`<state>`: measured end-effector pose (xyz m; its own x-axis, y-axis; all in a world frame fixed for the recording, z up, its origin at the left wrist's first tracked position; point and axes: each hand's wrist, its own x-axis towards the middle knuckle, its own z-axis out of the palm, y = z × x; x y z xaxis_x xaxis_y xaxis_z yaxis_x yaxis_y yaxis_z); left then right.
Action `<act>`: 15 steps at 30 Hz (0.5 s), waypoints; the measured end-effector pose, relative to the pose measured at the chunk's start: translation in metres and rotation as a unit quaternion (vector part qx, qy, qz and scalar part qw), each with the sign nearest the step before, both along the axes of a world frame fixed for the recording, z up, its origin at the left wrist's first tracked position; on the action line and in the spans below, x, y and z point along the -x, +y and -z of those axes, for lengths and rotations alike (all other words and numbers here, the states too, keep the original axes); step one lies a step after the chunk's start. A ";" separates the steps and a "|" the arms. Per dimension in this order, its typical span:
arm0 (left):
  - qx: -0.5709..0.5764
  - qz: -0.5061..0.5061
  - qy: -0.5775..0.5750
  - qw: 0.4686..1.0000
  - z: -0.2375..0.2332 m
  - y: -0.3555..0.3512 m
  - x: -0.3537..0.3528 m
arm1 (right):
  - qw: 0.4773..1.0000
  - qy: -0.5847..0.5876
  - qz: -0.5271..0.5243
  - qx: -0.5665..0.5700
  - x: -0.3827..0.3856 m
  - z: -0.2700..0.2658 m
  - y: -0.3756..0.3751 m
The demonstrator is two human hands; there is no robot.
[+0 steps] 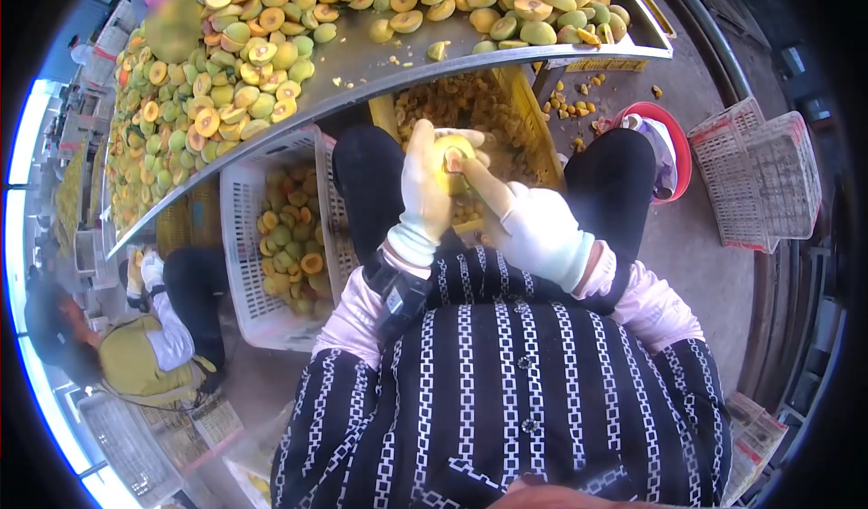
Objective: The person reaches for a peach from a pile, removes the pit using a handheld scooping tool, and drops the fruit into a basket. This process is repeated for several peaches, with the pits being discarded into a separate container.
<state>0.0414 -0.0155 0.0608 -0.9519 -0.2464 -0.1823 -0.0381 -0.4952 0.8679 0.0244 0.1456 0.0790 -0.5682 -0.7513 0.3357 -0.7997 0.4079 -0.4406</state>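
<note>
My left hand point(425, 183), in a white glove with yellowish fingers, is closed around a halved yellow peach point(455, 154) above the yellow crate. The cut face, with a reddish hollow in its middle, is turned towards me. My right hand point(538, 229), gloved as well, comes in from the right. One stained finger points into the hollow and touches the fruit there, while the other fingers are curled. Whether a small tool sits in the right hand is hidden. Below both hands, the yellow crate point(533, 129) contains brownish-yellow scraps.
A metal table point(362, 75) heaped with halved peaches stretches across the front. A white crate point(249, 283) with more halves stands at left. At right are a red bucket point(683, 152) and stacked white baskets point(750, 174). A co-worker point(145, 355) sits at far left.
</note>
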 end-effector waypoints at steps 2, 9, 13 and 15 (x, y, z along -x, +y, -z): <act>0.291 -0.016 0.136 0.947 0.023 -0.009 0.005 | 0.996 -0.081 -0.030 0.024 0.002 0.001 -0.001; 0.237 0.030 0.074 0.968 0.004 -0.021 0.013 | 0.986 -0.167 0.009 -0.023 0.016 -0.006 -0.003; 0.147 -0.081 0.113 0.979 -0.015 0.004 0.015 | 0.992 -0.087 0.062 0.074 0.017 -0.002 -0.007; 0.162 -0.065 0.105 0.979 -0.017 0.004 0.017 | 0.992 -0.092 0.072 0.049 0.017 -0.005 -0.005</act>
